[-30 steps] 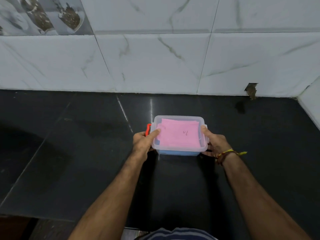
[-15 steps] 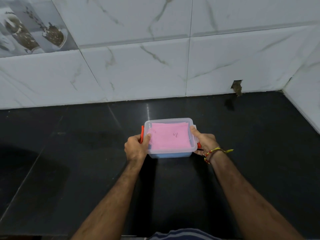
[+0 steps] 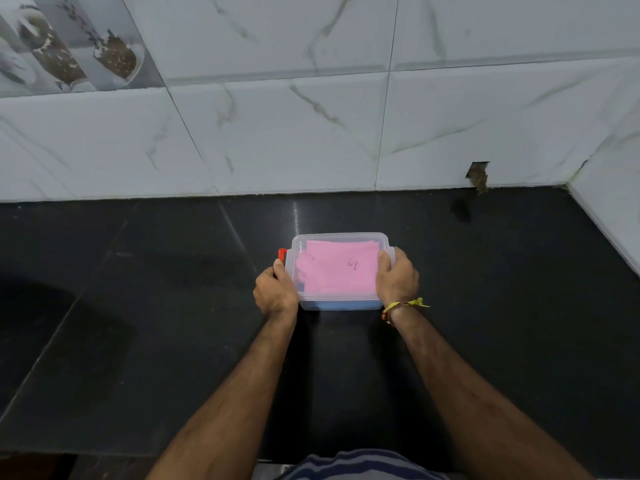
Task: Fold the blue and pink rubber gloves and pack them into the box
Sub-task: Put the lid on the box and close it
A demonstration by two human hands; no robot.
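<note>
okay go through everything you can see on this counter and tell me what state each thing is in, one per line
box: lid on, standing flat on the counter, gripped at both ends
pink glove: folded flat, inside the box, on top
blue glove: under the pink one, inside the box
orange latch: at the left end, whether clipped is unclear
left hand: closed on the box's left end
right hand: closed on the box's right end
counter: dark, glossy

I see a pink glove (image 3: 341, 270) over a blue one (image 3: 346, 305) in the clear box (image 3: 337, 237) with its orange-red clip (image 3: 282, 253), black counter (image 3: 138, 289), white grey-veined tiles (image 3: 294, 133), yellow wrist thread (image 3: 408, 304)
</note>
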